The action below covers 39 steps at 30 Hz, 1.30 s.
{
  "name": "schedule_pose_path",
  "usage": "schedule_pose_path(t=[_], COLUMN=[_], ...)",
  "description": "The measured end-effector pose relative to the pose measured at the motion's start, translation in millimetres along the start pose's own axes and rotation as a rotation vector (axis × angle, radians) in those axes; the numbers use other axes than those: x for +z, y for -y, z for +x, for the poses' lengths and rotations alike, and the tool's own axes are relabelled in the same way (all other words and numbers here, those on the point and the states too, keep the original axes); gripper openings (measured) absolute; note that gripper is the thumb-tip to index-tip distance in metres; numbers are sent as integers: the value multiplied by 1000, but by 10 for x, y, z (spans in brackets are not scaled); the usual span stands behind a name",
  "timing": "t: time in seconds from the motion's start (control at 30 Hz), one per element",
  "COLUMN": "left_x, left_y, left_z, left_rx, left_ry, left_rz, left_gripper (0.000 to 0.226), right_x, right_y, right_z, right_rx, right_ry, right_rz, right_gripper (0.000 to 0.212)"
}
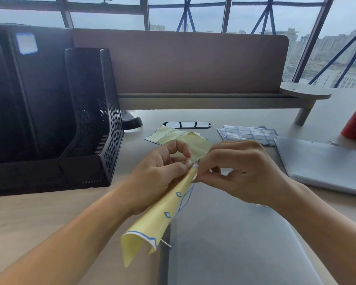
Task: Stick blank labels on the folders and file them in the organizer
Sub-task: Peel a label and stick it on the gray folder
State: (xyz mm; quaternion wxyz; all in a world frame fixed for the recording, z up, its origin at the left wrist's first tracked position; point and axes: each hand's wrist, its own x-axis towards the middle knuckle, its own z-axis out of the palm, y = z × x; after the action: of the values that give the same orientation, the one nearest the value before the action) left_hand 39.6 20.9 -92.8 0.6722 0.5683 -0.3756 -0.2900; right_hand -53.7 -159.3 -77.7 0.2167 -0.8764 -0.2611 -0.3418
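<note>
Fingers [202, 176] of right hand [245, 171] pinch the top edge of the label sheet [152, 219]; left hand [158, 171] grips it, likely as brace for peeling. Beneath lies the folder [234, 233].

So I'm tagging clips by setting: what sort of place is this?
Probably an office, high up in a tower: a partition screen backs the desk, a black file organizer stands at left, and windows show city high-rises beyond.
</note>
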Motion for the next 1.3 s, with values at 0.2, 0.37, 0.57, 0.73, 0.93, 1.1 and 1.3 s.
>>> schedule_pose_path(t=[0.2,0.37,0.57,0.73,0.93,1.1,1.3], left_x=[-37,-77,-273,-405,-452,-451,-474], left_y=[26,20,-43,-70,16,66,85], left_z=[15,56,118,119,117,181,523], left_rx=[-8,2,93,54,-68,-28,51], left_ry=[22,-135,-344,-269,-188,-226,-328], left_rz=[2,110,373,401,392,342,378], left_gripper=[15,10,23,13,15,22,24], right_x=[1,-34,-102,-21,150,254,306], right_y=[7,-70,-330,-519,-817,-941,-1009], right_z=[-1,-2,-15,-99,-295,-417,-446], right_rx=[35,15,94,239,896,1098,1268], right_ry=[18,-8,-92,-182,-426,-526,-643], right_rz=[30,-35,-99,113,1062,1223,1167], right_gripper=[17,10,3,11,39,43,17])
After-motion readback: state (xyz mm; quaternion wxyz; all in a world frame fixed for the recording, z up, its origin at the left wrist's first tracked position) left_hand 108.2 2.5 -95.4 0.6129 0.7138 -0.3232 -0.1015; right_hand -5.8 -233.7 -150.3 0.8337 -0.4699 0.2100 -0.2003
